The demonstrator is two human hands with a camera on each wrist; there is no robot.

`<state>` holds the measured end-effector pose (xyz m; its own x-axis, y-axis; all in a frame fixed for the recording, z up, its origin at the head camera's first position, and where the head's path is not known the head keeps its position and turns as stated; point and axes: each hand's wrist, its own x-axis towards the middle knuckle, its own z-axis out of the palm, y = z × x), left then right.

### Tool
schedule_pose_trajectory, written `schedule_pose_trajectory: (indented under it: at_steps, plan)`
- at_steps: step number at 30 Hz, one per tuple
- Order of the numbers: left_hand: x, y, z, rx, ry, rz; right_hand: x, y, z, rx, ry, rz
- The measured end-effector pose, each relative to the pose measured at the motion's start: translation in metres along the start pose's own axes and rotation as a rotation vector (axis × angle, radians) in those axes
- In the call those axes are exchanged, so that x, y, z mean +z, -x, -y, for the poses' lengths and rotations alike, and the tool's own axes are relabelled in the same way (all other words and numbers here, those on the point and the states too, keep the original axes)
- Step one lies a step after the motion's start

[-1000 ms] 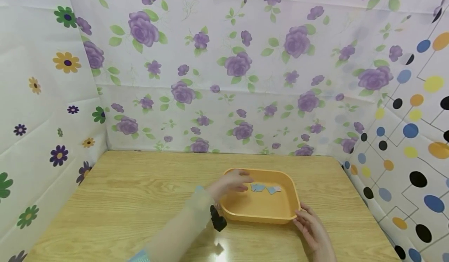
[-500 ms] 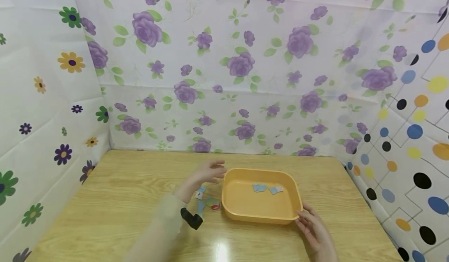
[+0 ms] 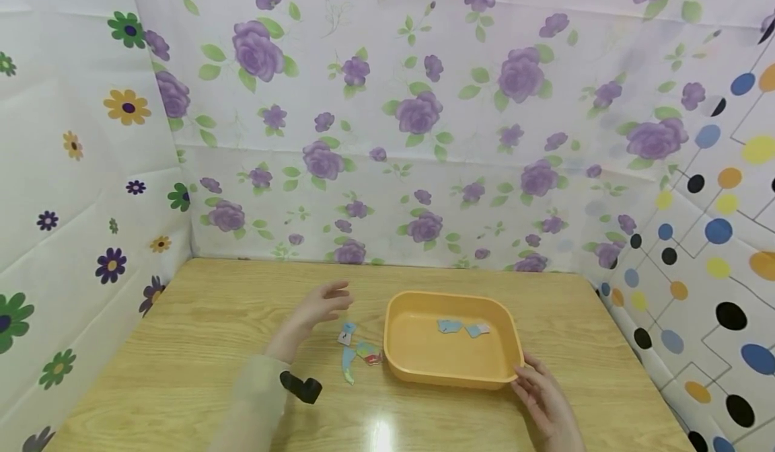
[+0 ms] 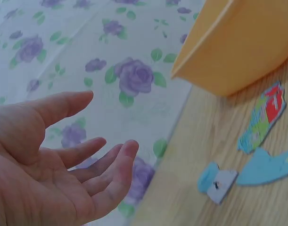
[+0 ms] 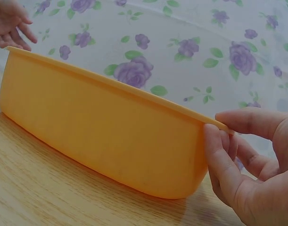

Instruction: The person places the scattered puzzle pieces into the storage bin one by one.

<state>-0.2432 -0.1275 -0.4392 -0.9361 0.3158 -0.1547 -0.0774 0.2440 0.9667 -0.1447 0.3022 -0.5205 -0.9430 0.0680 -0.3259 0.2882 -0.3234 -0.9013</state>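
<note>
My right hand (image 5: 257, 165) pinches the near right corner of an orange plastic tray (image 5: 101, 127), thumb on the rim and fingers beneath it. Left of the tray, my left hand (image 3: 317, 307) is held over the table with relaxed, spread fingers and nothing in them. Just beyond it lie several flat puzzle pieces: a blue and white one (image 4: 218, 182), a long light-blue one (image 4: 266, 168) and a green and red one (image 4: 264, 117). Inside the tray are a blue piece (image 3: 450, 326) and a blue and pale pink piece (image 3: 477, 330).
The wooden table (image 3: 242, 317) meets a rose-patterned cloth (image 3: 375, 122) at the back. A flower-printed cloth (image 3: 72, 190) stands at the left and a dotted cloth (image 3: 696, 250) at the right. A black camera mount (image 3: 301, 387) sits on my left wrist.
My left hand has moved left, from over the tray to past the puzzle pieces on the table, which it had mostly covered. My right hand stays at the tray's corner.
</note>
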Motion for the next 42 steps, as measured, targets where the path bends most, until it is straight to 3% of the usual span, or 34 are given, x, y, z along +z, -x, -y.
schedule_pose_trajectory:
  at_steps: [3,7,11,21,32,39,42]
  plan:
    - [-0.006,0.004,0.01,0.001,0.007,0.0,0.0,0.0,0.0,0.01,-0.007,-0.01]
    - [-0.008,0.006,0.023,-0.055,0.04,-0.029,0.0,0.0,0.0,0.019,-0.022,-0.021]
    - [-0.007,0.006,0.035,-0.089,0.01,-0.034,0.001,0.0,-0.001,0.009,-0.019,-0.023]
    - [-0.002,0.004,0.051,-0.156,-0.035,-0.083,-0.001,0.0,-0.004,0.014,-0.018,-0.012]
    - [0.001,0.001,0.052,-0.109,-0.128,-0.03,-0.001,-0.001,-0.004,-0.005,-0.016,0.007]
    - [0.0,-0.001,0.051,-0.032,-0.192,0.042,0.001,0.0,-0.001,0.011,-0.027,-0.008]
    - [0.001,-0.003,0.052,-0.042,-0.203,0.051,0.001,0.0,0.0,0.005,-0.029,-0.004]
